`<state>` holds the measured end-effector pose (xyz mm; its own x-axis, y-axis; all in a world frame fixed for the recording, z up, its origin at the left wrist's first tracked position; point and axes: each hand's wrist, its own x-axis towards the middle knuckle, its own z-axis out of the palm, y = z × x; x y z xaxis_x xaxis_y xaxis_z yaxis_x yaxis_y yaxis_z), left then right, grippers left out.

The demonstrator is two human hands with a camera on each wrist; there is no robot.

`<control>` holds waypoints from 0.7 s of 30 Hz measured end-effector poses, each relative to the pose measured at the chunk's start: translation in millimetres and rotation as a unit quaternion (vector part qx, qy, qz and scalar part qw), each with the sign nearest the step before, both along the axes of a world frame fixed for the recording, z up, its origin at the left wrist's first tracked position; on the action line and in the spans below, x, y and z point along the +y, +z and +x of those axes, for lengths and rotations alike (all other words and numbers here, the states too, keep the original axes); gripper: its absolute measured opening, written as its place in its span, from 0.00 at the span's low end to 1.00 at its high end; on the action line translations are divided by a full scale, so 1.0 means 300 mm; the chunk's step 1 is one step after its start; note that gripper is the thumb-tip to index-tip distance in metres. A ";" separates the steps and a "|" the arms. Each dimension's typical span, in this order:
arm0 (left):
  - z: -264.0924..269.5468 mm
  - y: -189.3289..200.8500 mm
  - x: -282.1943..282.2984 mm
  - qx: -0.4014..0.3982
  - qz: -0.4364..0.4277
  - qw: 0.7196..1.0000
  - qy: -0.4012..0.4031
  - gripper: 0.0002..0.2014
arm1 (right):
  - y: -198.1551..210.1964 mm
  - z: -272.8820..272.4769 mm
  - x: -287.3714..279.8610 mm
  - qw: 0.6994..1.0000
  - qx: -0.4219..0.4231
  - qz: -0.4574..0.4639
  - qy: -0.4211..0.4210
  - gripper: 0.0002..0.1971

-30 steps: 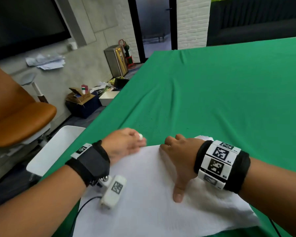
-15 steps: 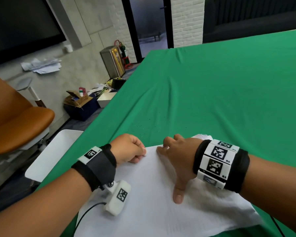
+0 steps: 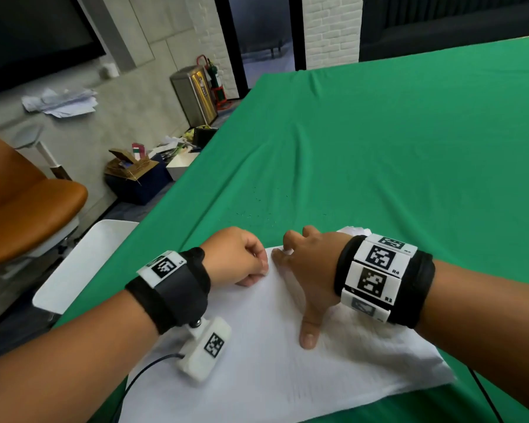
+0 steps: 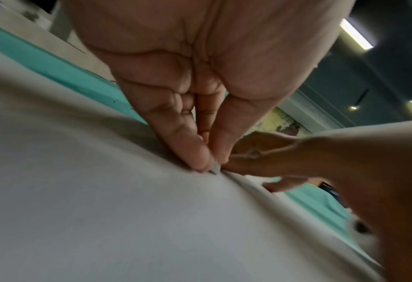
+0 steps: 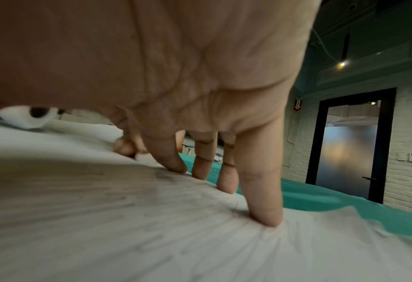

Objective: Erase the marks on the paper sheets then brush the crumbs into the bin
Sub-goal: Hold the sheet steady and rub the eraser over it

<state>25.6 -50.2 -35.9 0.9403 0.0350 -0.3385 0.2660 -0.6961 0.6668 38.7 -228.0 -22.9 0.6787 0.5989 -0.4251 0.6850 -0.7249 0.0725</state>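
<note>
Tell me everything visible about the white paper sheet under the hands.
The paper sheet is white, thin and slightly wrinkled, lying flat on the green tablecloth at the table's near edge, atop at least one more sheet that peeks out at its far right corner. Faint grey marks show near its lower edge. The right hand presses it down with spread fingers; the left hand pinches a small eraser against its far edge.

We see our left hand (image 4: 200, 80) from below, its fingertips (image 4: 195, 158) pinched together around a small grey eraser (image 4: 215, 169) whose tip presses on the white paper sheet (image 4: 103, 209). Our right hand (image 4: 308, 158) lies just beside it, its fingers touching the sheet's far edge. Green cloth covering the worktop (image 4: 62, 74) shows beyond the paper.
</note>
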 end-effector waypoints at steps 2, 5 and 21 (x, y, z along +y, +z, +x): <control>-0.051 0.005 -0.006 0.040 0.006 0.998 -0.051 0.01 | 0.006 -0.001 0.001 1.000 0.005 -0.002 -0.003 0.72; -0.040 0.011 -0.002 0.033 0.024 0.998 -0.055 0.01 | 0.013 -0.001 0.003 1.000 0.012 -0.008 -0.002 0.73; -0.030 0.038 0.073 0.228 -0.308 0.924 0.014 0.03 | 0.014 -0.011 0.004 1.000 0.014 -0.006 0.003 0.73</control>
<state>16.6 -28.2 -24.4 0.6970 -0.2742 -0.6625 0.6286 -0.2110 0.7486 35.4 -226.8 -18.7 0.6626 0.5984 -0.4504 0.6917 -0.7196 0.0616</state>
